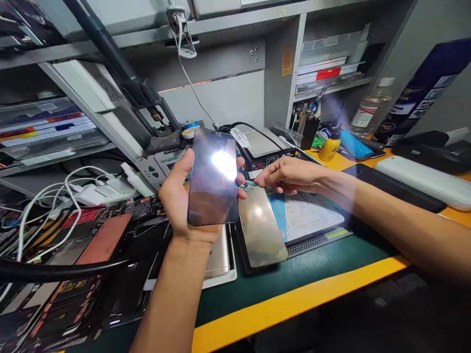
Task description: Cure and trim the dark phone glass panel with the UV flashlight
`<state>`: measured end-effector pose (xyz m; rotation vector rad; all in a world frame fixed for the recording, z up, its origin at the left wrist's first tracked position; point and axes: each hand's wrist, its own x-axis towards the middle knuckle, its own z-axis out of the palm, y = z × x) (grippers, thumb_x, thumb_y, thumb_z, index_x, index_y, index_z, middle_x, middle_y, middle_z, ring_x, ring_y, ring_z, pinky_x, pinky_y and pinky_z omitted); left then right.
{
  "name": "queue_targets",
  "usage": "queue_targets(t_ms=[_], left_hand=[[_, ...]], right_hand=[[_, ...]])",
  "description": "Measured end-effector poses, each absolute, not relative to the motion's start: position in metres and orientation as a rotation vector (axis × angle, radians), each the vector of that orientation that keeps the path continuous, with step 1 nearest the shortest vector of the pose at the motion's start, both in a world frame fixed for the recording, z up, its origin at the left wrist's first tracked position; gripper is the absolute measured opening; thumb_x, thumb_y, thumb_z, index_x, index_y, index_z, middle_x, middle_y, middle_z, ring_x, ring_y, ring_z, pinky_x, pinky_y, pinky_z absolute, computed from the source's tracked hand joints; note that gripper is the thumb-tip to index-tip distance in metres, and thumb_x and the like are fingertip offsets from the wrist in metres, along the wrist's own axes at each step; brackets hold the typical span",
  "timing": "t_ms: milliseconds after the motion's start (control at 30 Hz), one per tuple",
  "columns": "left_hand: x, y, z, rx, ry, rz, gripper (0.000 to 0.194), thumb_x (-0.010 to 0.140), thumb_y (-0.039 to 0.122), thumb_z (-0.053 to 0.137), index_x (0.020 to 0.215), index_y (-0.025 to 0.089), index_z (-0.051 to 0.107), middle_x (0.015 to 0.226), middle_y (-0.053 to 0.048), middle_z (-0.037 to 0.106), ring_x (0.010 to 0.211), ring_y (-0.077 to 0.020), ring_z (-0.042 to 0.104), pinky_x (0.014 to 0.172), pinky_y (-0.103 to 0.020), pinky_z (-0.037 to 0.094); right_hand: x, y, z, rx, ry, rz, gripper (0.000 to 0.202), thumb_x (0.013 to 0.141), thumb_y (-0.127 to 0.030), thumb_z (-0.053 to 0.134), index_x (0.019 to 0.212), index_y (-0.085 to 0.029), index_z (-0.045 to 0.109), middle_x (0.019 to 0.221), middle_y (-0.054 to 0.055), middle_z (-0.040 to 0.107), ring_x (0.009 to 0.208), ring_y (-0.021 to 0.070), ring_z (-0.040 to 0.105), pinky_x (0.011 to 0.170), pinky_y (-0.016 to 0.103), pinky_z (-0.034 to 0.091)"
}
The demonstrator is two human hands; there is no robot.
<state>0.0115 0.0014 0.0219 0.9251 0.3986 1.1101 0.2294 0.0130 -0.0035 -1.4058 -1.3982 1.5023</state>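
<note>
Light glares off the phone (212, 196) held upright in the left hand (184, 198)'s grip above the worktop (312, 282), while the right hand (285, 175) pinches something too small to identify near the gold panel (262, 228).

Green mat (309, 269) carries 1 gold-toned phone (257, 228).

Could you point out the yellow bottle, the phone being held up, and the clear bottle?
Yellow bottle (329, 149): head view, its body.
Phone (212, 189): head view, its screen.
Clear bottle (366, 114): head view, its label.
</note>
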Motion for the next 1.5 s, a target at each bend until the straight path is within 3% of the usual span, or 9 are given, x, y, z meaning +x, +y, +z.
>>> queue_targets(t_ms=[167,267,333,633,900,1500], left_hand=[[0.013,0.001,0.023,0.941,0.452,1.117,0.056,0.096,0.05,0.031,0.117,0.011,0.063,0.089,-0.011,0.072,0.065,-0.0211,0.068,0.052,-0.03,0.054],[0.013,0.001,0.023,0.934,0.441,1.114,0.051,0.094,0.052,0.035,0.111,0.015,0.066,0.091,-0.011,0.072,0.066,-0.022,0.067,0.051,-0.032,0.054],[0.013,0.001,0.023,0.927,0.431,1.102,0.05,0.095,0.051,0.037,0.112,0.016,0.068,0.093,-0.012,0.073,0.068,-0.0231,0.067,0.052,-0.034,0.055],[0.015,-0.004,0.027,0.95,0.448,1.122,0.05,0.096,0.049,0.037,0.119,0.013,0.065,0.093,-0.013,0.072,0.066,-0.024,0.065,0.051,-0.035,0.053],[0.014,-0.006,0.028,0.943,0.455,1.122,0.05,0.099,0.049,0.033,0.134,0.023,0.056,0.095,-0.01,0.072,0.066,-0.0242,0.066,0.052,-0.035,0.052],[0.016,-0.008,0.03,0.917,0.471,1.101,0.051,0.097,0.051,0.032,0.12,0.018,0.064,0.091,-0.01,0.072,0.065,-0.0234,0.065,0.051,-0.034,0.051]], right_hand=[[0.238,0.01,0.002,-1.33,-1.35,1.489,0.01,0.072,-0.013,0.074,0.082,-0.013,0.075,0.081,0.007,0.069,0.065,0.0111,0.059,0.045,0.016,0.045],[0.242,0.007,0.005,-1.281,-1.266,1.56,0.01,0.073,-0.012,0.076,0.082,-0.013,0.075,0.085,0.009,0.071,0.073,0.0179,0.067,0.062,0.026,0.061],[0.243,0.005,0.006,-1.264,-1.229,1.596,0.01,0.072,-0.012,0.076,0.082,-0.013,0.075,0.086,0.011,0.071,0.072,0.0203,0.069,0.066,0.032,0.064],[0.246,0.005,0.005,-1.182,-1.229,1.616,0.009,0.073,-0.009,0.075,0.08,-0.013,0.075,0.081,0.009,0.072,0.067,0.0201,0.069,0.058,0.032,0.065],[0.248,0.006,0.002,-1.136,-1.232,1.641,0.012,0.078,-0.006,0.072,0.086,-0.012,0.077,0.082,0.008,0.073,0.066,0.0181,0.069,0.058,0.029,0.063],[0.249,0.007,0.002,-1.214,-1.251,1.625,0.009,0.079,-0.006,0.07,0.086,-0.011,0.072,0.081,0.008,0.072,0.065,0.0168,0.069,0.06,0.028,0.062]])
